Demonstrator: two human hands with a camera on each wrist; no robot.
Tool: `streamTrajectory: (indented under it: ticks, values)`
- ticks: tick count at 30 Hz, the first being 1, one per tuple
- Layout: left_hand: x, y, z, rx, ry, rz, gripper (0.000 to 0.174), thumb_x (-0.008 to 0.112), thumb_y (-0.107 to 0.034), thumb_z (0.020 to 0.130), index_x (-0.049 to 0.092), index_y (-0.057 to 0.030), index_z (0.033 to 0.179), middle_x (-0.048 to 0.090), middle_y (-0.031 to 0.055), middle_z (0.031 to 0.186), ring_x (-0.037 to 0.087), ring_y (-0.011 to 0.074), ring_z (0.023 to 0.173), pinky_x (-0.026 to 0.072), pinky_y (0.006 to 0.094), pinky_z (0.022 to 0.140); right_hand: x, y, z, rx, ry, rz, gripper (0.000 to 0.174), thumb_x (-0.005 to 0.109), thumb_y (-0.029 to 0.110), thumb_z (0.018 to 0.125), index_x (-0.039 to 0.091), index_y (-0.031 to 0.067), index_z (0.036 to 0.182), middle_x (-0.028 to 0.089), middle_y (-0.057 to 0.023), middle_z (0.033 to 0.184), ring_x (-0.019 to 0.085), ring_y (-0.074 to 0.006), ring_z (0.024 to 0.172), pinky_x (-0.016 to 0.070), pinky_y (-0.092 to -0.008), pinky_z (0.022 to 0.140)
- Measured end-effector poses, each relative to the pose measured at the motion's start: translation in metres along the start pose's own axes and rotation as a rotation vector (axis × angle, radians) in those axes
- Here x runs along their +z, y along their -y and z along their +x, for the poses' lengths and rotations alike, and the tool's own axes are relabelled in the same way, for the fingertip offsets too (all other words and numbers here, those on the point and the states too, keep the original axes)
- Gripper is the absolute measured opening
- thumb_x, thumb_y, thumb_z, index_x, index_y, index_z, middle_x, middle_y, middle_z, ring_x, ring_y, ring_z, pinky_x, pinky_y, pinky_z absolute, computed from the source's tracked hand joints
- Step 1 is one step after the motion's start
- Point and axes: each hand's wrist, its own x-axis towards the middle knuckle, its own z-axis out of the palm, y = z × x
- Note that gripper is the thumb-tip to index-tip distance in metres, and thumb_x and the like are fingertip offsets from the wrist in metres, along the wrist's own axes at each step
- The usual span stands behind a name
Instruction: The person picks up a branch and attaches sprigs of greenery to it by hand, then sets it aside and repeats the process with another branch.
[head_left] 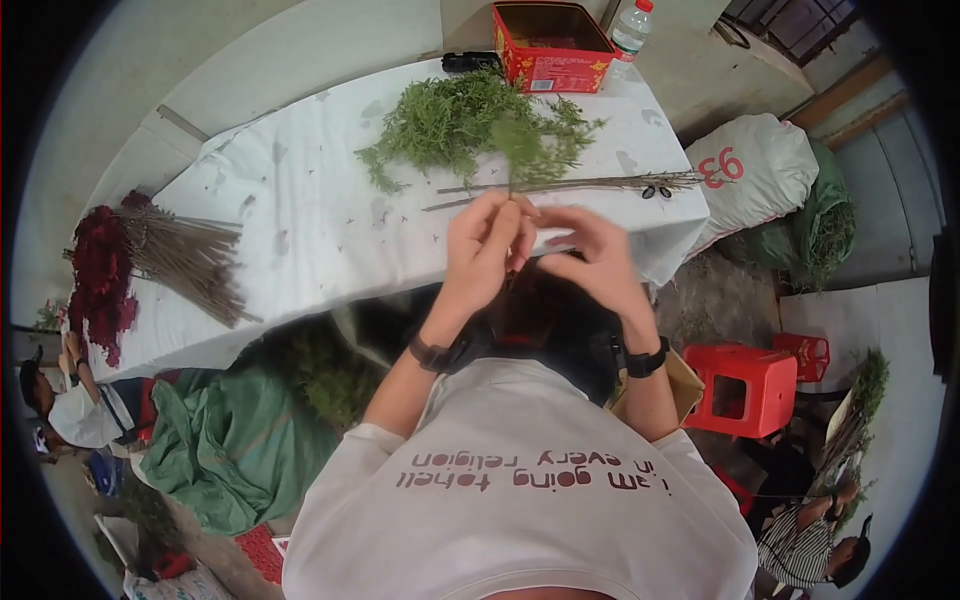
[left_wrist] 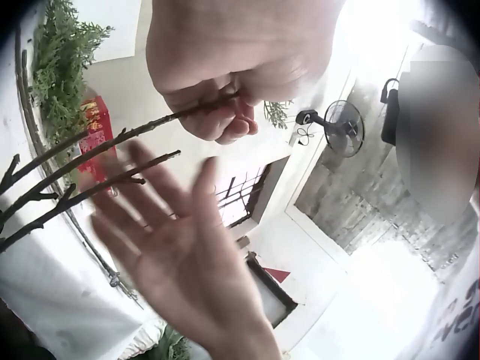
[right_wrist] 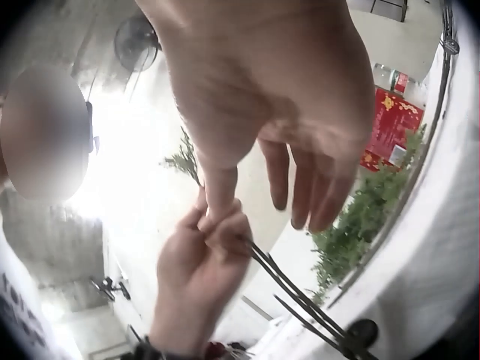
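Observation:
My left hand point(head_left: 487, 245) pinches a thin brown stem point(left_wrist: 135, 131) above the table's front edge. A sprig of green foliage point(head_left: 530, 145) shows past its fingers in the head view, and a small green tip point(right_wrist: 182, 159) in the right wrist view. Forked brown twig ends stick out on the hand's other side. Close beside it, my right hand point(head_left: 595, 262) holds nothing; its fingers are spread and loosely extended, as the right hand point(left_wrist: 187, 255) in the left wrist view also shows. Behind both hands lie a heap of green foliage point(head_left: 435, 125) and long bare twigs point(head_left: 600, 183).
A white-covered table point(head_left: 320, 210) carries a dark red bundle with brown stems point(head_left: 190, 255) at left. At the back stand a red box point(head_left: 560, 70) and a plastic bottle point(head_left: 630, 32). A white sack point(head_left: 755, 170) and a red stool point(head_left: 740, 390) are at right.

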Motion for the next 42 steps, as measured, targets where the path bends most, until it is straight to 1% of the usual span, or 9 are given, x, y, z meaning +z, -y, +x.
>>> streamTrajectory:
  ticks: [6, 11, 15, 18, 22, 26, 29, 37, 42]
  values:
    - [-0.008, 0.004, 0.009, 0.145, -0.038, -0.024, 0.019, 0.046, -0.012, 0.101, 0.055, 0.0030, 0.109, 0.062, 0.0082, 0.084, 0.060, 0.0140, 0.072, 0.0492, 0.0255, 0.060, 0.015, -0.036, -0.006, 0.286, 0.227, -0.237, 0.022, 0.070, 0.005, 0.083, 0.067, -0.0054, 0.102, 0.070, -0.0091, 0.092, 0.066, -0.0149, 0.083, 0.0519, -0.0286, 0.077]
    - [-0.010, 0.033, 0.022, 0.190, -0.142, 0.024, 0.027, 0.052, -0.007, 0.097, 0.053, 0.0041, 0.122, 0.064, 0.0120, 0.105, 0.065, 0.0186, 0.095, 0.0543, 0.0306, 0.075, 0.008, -0.036, 0.009, 0.189, 0.031, -0.189, 0.014, 0.068, 0.006, 0.085, 0.068, -0.0059, 0.092, 0.069, -0.0070, 0.082, 0.064, -0.0123, 0.076, 0.0498, -0.0255, 0.071]
    - [-0.040, 0.055, 0.016, -0.113, 0.297, 0.186, 0.027, 0.055, -0.005, 0.096, 0.055, 0.0055, 0.121, 0.066, 0.0132, 0.106, 0.067, 0.0195, 0.093, 0.0548, 0.0303, 0.075, -0.004, -0.028, 0.031, 0.146, -0.029, -0.178, 0.012, 0.066, 0.005, 0.087, 0.068, -0.0047, 0.093, 0.068, -0.0055, 0.083, 0.061, -0.0101, 0.074, 0.0481, -0.0227, 0.068]
    - [-0.042, 0.070, 0.019, -0.258, 0.246, 0.068, 0.025, 0.056, -0.005, 0.096, 0.057, 0.0063, 0.117, 0.067, 0.0136, 0.106, 0.068, 0.0197, 0.090, 0.0551, 0.0300, 0.075, -0.013, -0.029, 0.045, 0.214, -0.011, -0.128, 0.013, 0.065, 0.007, 0.089, 0.068, -0.0043, 0.095, 0.068, -0.0067, 0.087, 0.061, -0.0096, 0.079, 0.0474, -0.0222, 0.070]
    - [-0.047, 0.082, 0.019, -0.293, 0.168, 0.006, 0.022, 0.056, -0.006, 0.096, 0.059, 0.0070, 0.113, 0.068, 0.0134, 0.103, 0.069, 0.0200, 0.085, 0.0555, 0.0296, 0.073, -0.041, -0.069, 0.069, -0.047, -0.185, -0.361, 0.018, 0.064, 0.013, 0.089, 0.069, -0.0016, 0.099, 0.067, -0.0100, 0.096, 0.063, -0.0170, 0.088, 0.0493, -0.0299, 0.076]
    - [-0.047, 0.081, 0.019, -0.261, 0.119, 0.002, 0.021, 0.056, -0.007, 0.096, 0.060, 0.0069, 0.112, 0.068, 0.0129, 0.103, 0.070, 0.0206, 0.085, 0.0558, 0.0297, 0.072, -0.079, -0.112, 0.086, -0.271, -0.450, -1.109, 0.022, 0.064, 0.018, 0.088, 0.069, 0.0014, 0.102, 0.065, -0.0146, 0.104, 0.063, -0.0276, 0.096, 0.0487, -0.0382, 0.084]
    - [-0.050, 0.080, 0.020, -0.248, 0.098, 0.011, 0.021, 0.055, -0.007, 0.097, 0.061, 0.0065, 0.111, 0.068, 0.0123, 0.104, 0.070, 0.0211, 0.086, 0.0561, 0.0298, 0.071, -0.086, -0.116, 0.096, -0.095, -0.303, -0.873, 0.026, 0.065, 0.025, 0.086, 0.070, 0.0055, 0.102, 0.066, -0.0184, 0.103, 0.060, -0.0362, 0.102, 0.0456, -0.0440, 0.090]
    - [-0.051, 0.079, 0.018, -0.239, 0.080, 0.023, 0.019, 0.055, -0.008, 0.097, 0.063, 0.0056, 0.108, 0.066, 0.0102, 0.105, 0.070, 0.0213, 0.086, 0.0568, 0.0294, 0.069, -0.076, -0.129, 0.112, -0.027, -0.351, -0.683, 0.021, 0.069, 0.022, 0.081, 0.070, 0.0052, 0.092, 0.068, -0.0176, 0.096, 0.064, -0.0356, 0.093, 0.0487, -0.0428, 0.081]
    - [-0.050, 0.083, 0.020, -0.226, 0.101, 0.028, 0.019, 0.054, -0.008, 0.097, 0.063, 0.0058, 0.108, 0.066, 0.0100, 0.104, 0.070, 0.0209, 0.085, 0.0570, 0.0293, 0.069, -0.063, -0.101, 0.124, 0.220, -0.510, -0.904, 0.023, 0.074, 0.021, 0.076, 0.069, 0.0028, 0.089, 0.070, -0.0153, 0.089, 0.067, -0.0326, 0.085, 0.0504, -0.0414, 0.076]
